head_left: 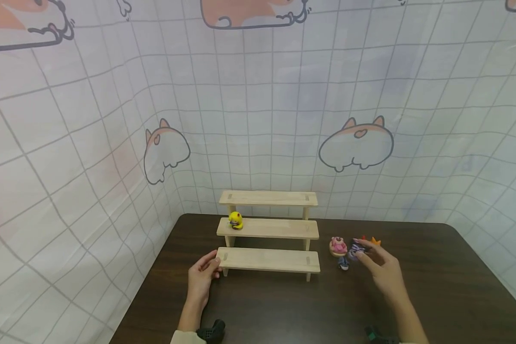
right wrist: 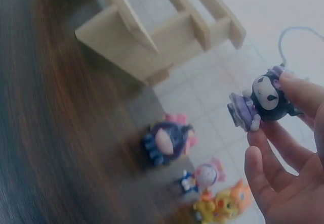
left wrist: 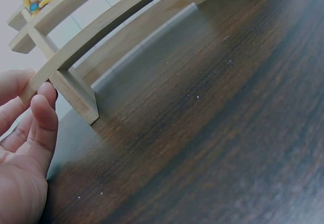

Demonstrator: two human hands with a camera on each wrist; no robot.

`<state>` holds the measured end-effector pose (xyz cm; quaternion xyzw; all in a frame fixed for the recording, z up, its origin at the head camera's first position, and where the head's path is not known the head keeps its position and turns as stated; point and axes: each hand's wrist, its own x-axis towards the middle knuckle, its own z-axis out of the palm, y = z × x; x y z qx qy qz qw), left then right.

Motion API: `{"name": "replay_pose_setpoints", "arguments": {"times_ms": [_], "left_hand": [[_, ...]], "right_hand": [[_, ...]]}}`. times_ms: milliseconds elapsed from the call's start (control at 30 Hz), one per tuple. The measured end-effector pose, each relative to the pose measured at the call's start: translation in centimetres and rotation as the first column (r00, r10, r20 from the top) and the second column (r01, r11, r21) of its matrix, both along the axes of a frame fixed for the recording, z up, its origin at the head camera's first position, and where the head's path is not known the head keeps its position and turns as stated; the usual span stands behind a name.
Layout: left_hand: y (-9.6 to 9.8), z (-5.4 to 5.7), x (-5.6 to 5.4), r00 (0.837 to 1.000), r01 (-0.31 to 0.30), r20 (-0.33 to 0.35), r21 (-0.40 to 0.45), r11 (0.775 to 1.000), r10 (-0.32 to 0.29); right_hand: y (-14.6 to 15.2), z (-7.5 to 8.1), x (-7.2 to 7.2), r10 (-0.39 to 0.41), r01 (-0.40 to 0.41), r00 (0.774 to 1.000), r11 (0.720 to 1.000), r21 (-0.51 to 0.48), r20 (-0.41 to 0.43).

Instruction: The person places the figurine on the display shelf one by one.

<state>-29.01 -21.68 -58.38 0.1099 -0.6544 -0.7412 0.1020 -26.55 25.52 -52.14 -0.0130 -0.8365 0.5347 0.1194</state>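
A three-tier wooden display stand (head_left: 268, 259) stands on the dark table. My left hand (head_left: 201, 277) grips the left end of its lowest board, thumb and fingertips at the board's edge in the left wrist view. My right hand (head_left: 384, 270) is to the right of the stand. Between its thumb and fingers it holds a small figurine (right wrist: 263, 95) with a black hood, white face and purple dress, tilted sideways in the right wrist view. A yellow-hooded figurine (head_left: 235, 220) sits at the left of the middle tier.
Several more figurines lie right of the stand, among them a pink one (head_left: 338, 246), a dark blue one (right wrist: 167, 140) and a yellow one (right wrist: 205, 208). A white grid-patterned cloth (head_left: 266, 119) hangs behind and beside the table (head_left: 284, 310).
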Motion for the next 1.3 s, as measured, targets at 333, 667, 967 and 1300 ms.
{"name": "replay_pose_setpoints", "arguments": {"times_ms": [333,667,967,1300], "left_hand": [[0.0,0.0,0.0,1.0,-0.003,-0.019,0.003,1.0,0.003],[0.2,0.1,0.1,1.0,0.003,-0.004,0.006,1.0,-0.003],[-0.1,0.1,-0.2,1.0,-0.006,0.016,0.007,1.0,0.006],[-0.1,0.2,-0.1,1.0,0.003,0.012,0.009,1.0,-0.003]], "right_hand": [[-3.4,0.7,0.3,0.102,-0.108,0.99,0.992,-0.058,-0.096],[-6.1,0.6,0.3,0.176,-0.194,0.974,0.974,-0.12,-0.144],[-8.8,0.9,0.2,0.205,-0.232,0.959,0.964,-0.126,-0.195],[-11.6,1.5,-0.7,0.272,-0.313,0.93,0.938,-0.149,-0.246]]}}
